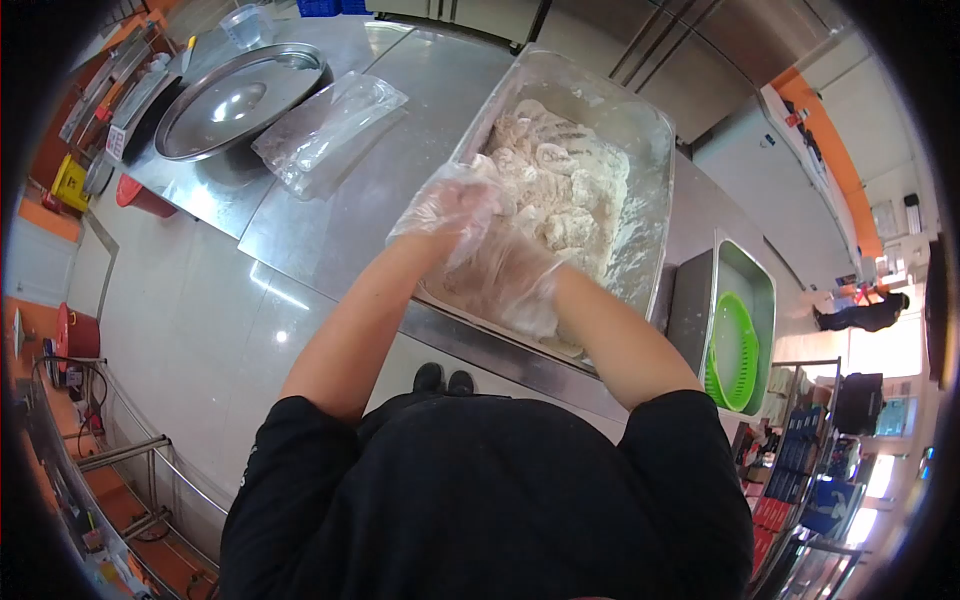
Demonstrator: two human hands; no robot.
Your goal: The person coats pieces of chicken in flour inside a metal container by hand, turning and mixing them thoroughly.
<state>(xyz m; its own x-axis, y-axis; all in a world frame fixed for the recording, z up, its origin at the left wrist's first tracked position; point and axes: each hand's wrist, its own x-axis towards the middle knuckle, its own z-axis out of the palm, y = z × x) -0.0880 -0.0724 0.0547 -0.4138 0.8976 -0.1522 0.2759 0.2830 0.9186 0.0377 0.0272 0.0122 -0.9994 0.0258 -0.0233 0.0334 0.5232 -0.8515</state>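
Note:
A deep rectangular metal tray [655, 215] holds white powder that looks like flour, with several lumpy powder-coated pieces [565, 185] in it. Over the tray's left side is my left hand [462, 205], in a loose clear plastic glove. Its fingers look curled in at the edge of the coated pieces; what they hold, if anything, is hidden. My right hand [515, 280], also in a clear plastic glove, is low inside the near part of the tray. Motion blur and crumpled plastic hide its fingers. The two gloved hands are close together and partly overlap in view.
On the steel table [330, 225] lie a clear plastic bag [330, 130] and a large round metal lid [240, 100]. A clear container [245, 27] stands behind. To the right, a metal basin [765, 280] holds a green basket [735, 350]. A person [865, 313] stands far right.

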